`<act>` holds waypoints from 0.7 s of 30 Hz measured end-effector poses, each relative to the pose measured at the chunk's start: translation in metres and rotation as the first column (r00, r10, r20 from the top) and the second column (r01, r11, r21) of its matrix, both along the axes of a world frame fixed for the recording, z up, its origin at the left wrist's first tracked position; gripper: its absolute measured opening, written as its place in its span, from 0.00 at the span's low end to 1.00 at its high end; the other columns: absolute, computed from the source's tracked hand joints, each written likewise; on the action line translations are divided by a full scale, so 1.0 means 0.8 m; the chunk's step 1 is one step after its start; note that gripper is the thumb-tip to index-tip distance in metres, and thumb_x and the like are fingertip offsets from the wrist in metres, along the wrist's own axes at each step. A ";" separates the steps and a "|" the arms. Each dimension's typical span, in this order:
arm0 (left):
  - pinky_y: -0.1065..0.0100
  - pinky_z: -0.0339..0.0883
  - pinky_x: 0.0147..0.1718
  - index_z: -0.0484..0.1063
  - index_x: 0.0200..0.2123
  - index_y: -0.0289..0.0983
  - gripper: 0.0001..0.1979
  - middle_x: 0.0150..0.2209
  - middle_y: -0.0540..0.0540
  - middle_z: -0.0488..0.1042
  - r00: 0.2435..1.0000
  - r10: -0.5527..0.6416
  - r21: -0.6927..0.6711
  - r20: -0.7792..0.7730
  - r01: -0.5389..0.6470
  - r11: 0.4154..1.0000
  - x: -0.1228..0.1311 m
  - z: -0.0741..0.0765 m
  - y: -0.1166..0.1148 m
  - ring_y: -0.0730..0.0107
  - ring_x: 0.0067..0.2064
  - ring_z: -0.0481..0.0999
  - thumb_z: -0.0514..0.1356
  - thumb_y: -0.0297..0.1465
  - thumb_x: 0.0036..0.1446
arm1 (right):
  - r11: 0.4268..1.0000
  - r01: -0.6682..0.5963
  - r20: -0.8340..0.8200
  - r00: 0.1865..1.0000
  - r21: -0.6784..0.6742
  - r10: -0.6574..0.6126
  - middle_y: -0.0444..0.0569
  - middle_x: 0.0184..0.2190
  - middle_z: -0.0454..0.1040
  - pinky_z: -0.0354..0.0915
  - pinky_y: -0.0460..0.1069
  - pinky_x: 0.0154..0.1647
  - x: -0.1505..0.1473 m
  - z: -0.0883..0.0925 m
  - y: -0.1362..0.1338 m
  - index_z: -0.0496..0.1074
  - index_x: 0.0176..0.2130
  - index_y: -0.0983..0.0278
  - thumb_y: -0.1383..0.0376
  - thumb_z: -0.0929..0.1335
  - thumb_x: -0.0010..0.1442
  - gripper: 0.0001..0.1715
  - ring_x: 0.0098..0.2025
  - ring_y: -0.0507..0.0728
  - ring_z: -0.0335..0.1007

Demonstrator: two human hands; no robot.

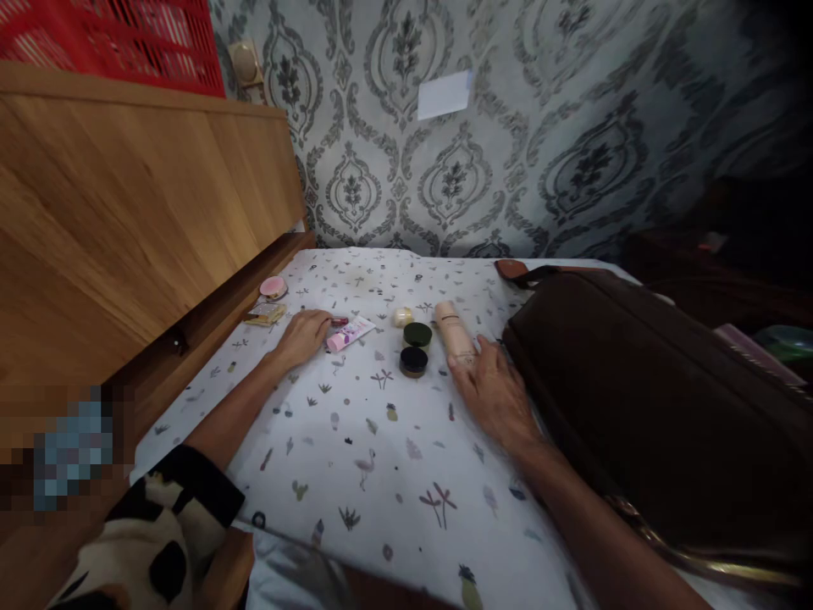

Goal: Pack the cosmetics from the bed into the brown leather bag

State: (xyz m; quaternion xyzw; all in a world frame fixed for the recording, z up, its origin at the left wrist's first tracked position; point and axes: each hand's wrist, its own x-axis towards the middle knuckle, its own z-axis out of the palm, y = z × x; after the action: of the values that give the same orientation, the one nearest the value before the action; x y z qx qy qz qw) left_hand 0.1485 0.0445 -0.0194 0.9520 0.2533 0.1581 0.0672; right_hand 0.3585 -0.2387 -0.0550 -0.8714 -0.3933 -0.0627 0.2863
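My left hand (306, 334) rests low on the patterned cloth with its fingers closed. From its fingertips sticks out a small dark red lipstick tube (340, 321). Just right of it lies a pink and white squeeze tube (351, 333). My right hand (494, 391) grips the lower end of a beige bottle (451, 326), which lies on its side. Between the hands stand a small cream-coloured jar (403, 317), a green-lidded jar (417, 335) and a black-lidded jar (413, 362).
A pink round compact (273, 288) and a clear gold-toned case (265, 314) lie at the cloth's left edge. A large dark brown bag (648, 407) fills the right side. At left stands a wooden cabinet (146, 178) with a red basket (152, 42) on top.
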 end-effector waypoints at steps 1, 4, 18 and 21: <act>0.53 0.63 0.58 0.73 0.48 0.39 0.20 0.49 0.39 0.76 1.000 0.012 0.019 0.022 -0.013 1.000 -0.007 0.004 -0.003 0.56 0.56 0.72 0.43 0.37 0.71 | 1.000 0.005 -0.004 1.000 0.005 -0.005 0.71 0.64 0.64 0.59 0.66 0.65 0.000 0.001 0.000 0.57 0.65 0.72 0.49 0.57 0.68 0.38 0.66 0.71 0.61; 0.52 0.63 0.59 0.71 0.50 0.37 0.19 0.51 0.37 0.74 0.993 0.075 0.078 0.088 -0.082 0.994 -0.017 0.010 -0.012 0.54 0.56 0.70 0.45 0.39 0.71 | 1.000 -0.008 -0.023 1.000 0.001 0.008 0.70 0.63 0.65 0.60 0.65 0.65 -0.002 0.007 -0.001 0.58 0.65 0.73 0.49 0.57 0.67 0.38 0.65 0.72 0.62; 0.56 0.70 0.50 0.73 0.48 0.38 0.16 0.46 0.39 0.75 0.981 0.151 0.148 -0.123 -0.132 0.980 -0.078 0.008 -0.032 0.55 0.51 0.74 0.47 0.35 0.71 | 0.999 -0.033 0.002 0.999 -0.032 0.033 0.73 0.62 0.64 0.64 0.67 0.62 -0.003 0.020 -0.002 0.59 0.64 0.75 0.48 0.55 0.65 0.41 0.63 0.76 0.63; 0.55 0.71 0.49 0.74 0.46 0.38 0.17 0.46 0.38 0.74 0.949 0.283 0.221 -0.140 -0.248 0.943 -0.115 0.009 -0.023 0.53 0.51 0.74 0.47 0.36 0.70 | 0.999 -0.031 0.006 0.999 -0.034 0.031 0.71 0.60 0.66 0.65 0.66 0.61 -0.005 0.023 -0.003 0.60 0.64 0.73 0.48 0.55 0.65 0.40 0.61 0.75 0.65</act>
State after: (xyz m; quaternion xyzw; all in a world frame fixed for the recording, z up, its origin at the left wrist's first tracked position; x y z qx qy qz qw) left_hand 0.0567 0.0264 -0.0122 0.9208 0.3673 0.1088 -0.0731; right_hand 0.3542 -0.2408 -0.0364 -0.8697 -0.4087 -0.0546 0.2714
